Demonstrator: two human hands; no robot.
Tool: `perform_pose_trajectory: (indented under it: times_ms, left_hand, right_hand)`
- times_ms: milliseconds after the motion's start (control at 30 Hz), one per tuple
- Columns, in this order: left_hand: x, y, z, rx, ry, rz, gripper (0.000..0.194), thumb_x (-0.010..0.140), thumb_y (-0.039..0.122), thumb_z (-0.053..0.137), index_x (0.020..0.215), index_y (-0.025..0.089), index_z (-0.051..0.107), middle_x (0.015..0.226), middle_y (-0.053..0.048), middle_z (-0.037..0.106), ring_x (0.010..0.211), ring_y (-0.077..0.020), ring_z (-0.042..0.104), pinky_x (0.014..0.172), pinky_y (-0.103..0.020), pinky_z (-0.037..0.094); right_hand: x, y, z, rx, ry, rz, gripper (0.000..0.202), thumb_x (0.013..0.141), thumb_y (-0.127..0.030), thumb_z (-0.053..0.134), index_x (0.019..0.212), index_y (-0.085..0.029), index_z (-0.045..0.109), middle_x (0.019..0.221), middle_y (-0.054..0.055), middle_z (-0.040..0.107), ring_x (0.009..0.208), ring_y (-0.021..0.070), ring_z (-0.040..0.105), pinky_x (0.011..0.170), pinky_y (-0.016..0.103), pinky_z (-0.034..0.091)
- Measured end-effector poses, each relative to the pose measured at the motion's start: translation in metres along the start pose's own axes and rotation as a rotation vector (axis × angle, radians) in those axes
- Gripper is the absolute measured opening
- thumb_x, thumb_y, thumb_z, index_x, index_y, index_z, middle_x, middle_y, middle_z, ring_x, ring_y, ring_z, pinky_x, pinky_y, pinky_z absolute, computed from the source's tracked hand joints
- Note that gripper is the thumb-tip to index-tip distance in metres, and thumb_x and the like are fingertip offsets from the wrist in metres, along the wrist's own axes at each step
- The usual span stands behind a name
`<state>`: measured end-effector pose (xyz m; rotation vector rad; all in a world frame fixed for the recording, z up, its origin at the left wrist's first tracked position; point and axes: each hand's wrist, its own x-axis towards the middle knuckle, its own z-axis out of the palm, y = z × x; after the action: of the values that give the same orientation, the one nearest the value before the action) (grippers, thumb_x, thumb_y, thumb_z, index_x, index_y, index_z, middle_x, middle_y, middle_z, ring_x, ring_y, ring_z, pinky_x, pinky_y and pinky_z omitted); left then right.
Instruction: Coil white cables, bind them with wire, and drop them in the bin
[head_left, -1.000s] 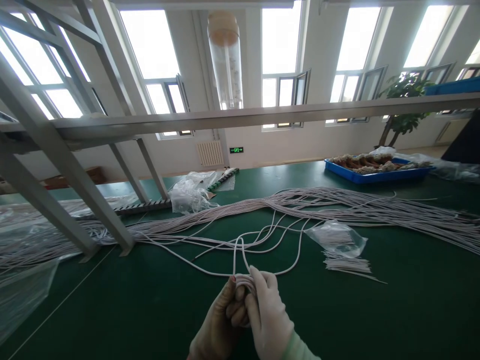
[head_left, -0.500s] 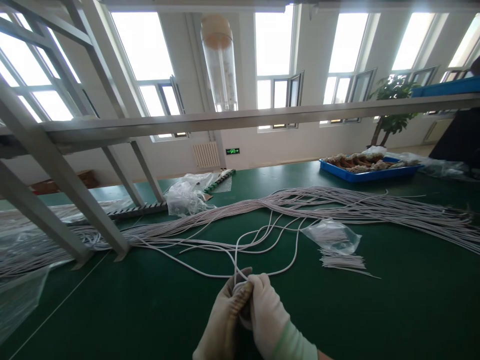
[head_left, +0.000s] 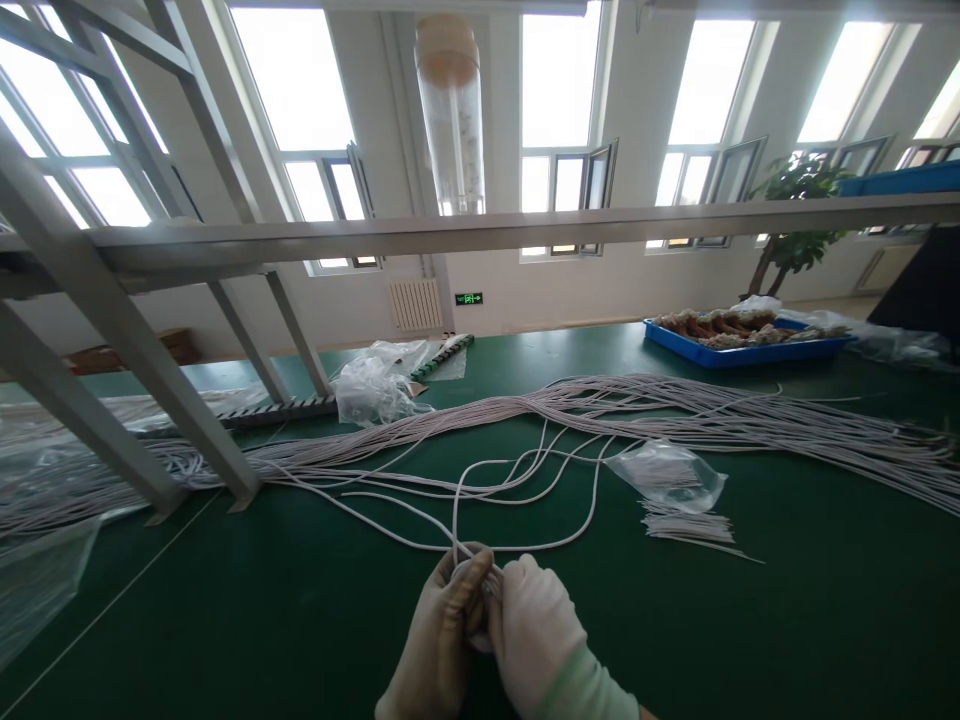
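White cable (head_left: 455,500) runs down from the table into my two gloved hands, which meet low in the middle of the head view. My left hand (head_left: 442,630) is closed on the cable, thumb pressed over the top. Right beside it, my right hand (head_left: 536,620) has its fingers pinched together on the same cable, near the left thumb. The cable's piece between the fingers is mostly hidden by the gloves. Beyond the hands, loose loops join a long bundle of white cables (head_left: 495,408) lying across the green table (head_left: 300,620).
To the right lies a plastic bag (head_left: 667,475) over short white strips (head_left: 686,522). A blue tray (head_left: 742,352) with brown and whitish pieces sits at the back right. Metal shelf posts (head_left: 161,390) stand at the left, near crumpled plastic (head_left: 379,385). A rail (head_left: 480,235) crosses above the table.
Both hands stay on the cable. My right hand has turned and drawn slightly away from the left fingers, and the upright cable loop has shifted left.
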<state>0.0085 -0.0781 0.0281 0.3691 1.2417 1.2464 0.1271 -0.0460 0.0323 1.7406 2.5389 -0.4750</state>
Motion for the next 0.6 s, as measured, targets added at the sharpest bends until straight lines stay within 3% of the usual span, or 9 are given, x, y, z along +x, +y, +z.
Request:
perform_pose_trajectory:
  times_ms: [100, 167, 267, 367, 467, 600]
  left_hand:
    - [-0.001, 0.002, 0.001, 0.088, 0.056, 0.025, 0.035, 0.086, 0.032, 0.072, 0.116, 0.021, 0.059, 0.109, -0.009, 0.068, 0.106, -0.0298, 0.067, 0.096, -0.044, 0.054]
    - [-0.002, 0.004, 0.003, 0.122, 0.044, 0.048, 0.032, 0.086, 0.034, 0.071, 0.113, 0.02, 0.062, 0.11, -0.009, 0.068, 0.108, -0.0305, 0.066, 0.094, -0.043, 0.055]
    - [-0.001, 0.004, 0.009, 0.058, -0.054, 0.037, 0.028, 0.089, 0.036, 0.066, 0.109, 0.018, 0.064, 0.11, -0.011, 0.069, 0.109, -0.0307, 0.066, 0.093, -0.041, 0.055]
    - [0.006, -0.001, 0.012, 0.004, -0.016, -0.033, 0.026, 0.085, 0.035, 0.069, 0.104, 0.018, 0.065, 0.105, -0.011, 0.07, 0.106, -0.0311, 0.068, 0.091, -0.042, 0.058]
    - [0.021, -0.009, 0.005, -0.002, 0.063, -0.061, 0.023, 0.082, 0.034, 0.07, 0.101, 0.021, 0.065, 0.104, -0.009, 0.07, 0.102, -0.0315, 0.069, 0.087, -0.043, 0.06]
    - [0.038, -0.017, -0.015, 0.088, 0.051, 0.014, 0.033, 0.077, 0.046, 0.072, 0.1, 0.024, 0.065, 0.103, -0.011, 0.069, 0.103, -0.0373, 0.069, 0.086, -0.049, 0.061]
  right_hand:
    - [0.0, 0.003, -0.003, -0.023, -0.03, -0.069, 0.021, 0.094, -0.03, 0.064, 0.101, -0.011, 0.068, 0.091, 0.016, 0.067, 0.08, 0.0322, 0.067, 0.07, 0.046, 0.057]
    - [0.003, 0.006, 0.007, 0.074, 0.086, -0.099, 0.017, 0.097, -0.029, 0.058, 0.1, -0.014, 0.067, 0.091, 0.014, 0.067, 0.079, 0.0299, 0.067, 0.069, 0.042, 0.057]
    - [0.011, 0.003, 0.029, 0.078, 0.282, -0.03, 0.011, 0.096, -0.021, 0.055, 0.096, -0.016, 0.065, 0.091, 0.014, 0.066, 0.08, 0.0299, 0.066, 0.071, 0.042, 0.055]
    - [0.017, -0.005, 0.038, 0.028, 0.237, 0.086, 0.008, 0.094, -0.019, 0.059, 0.09, -0.014, 0.065, 0.086, 0.016, 0.065, 0.076, 0.0313, 0.065, 0.071, 0.045, 0.055]
    - [0.014, -0.005, 0.027, 0.148, 0.184, 0.106, 0.015, 0.096, -0.023, 0.056, 0.098, -0.013, 0.067, 0.09, 0.017, 0.066, 0.08, 0.0323, 0.067, 0.072, 0.045, 0.057]
    - [0.003, 0.016, -0.003, 0.468, 0.059, -0.172, 0.033, 0.094, -0.035, 0.057, 0.124, -0.022, 0.063, 0.111, 0.013, 0.065, 0.098, 0.0322, 0.067, 0.078, 0.043, 0.058]
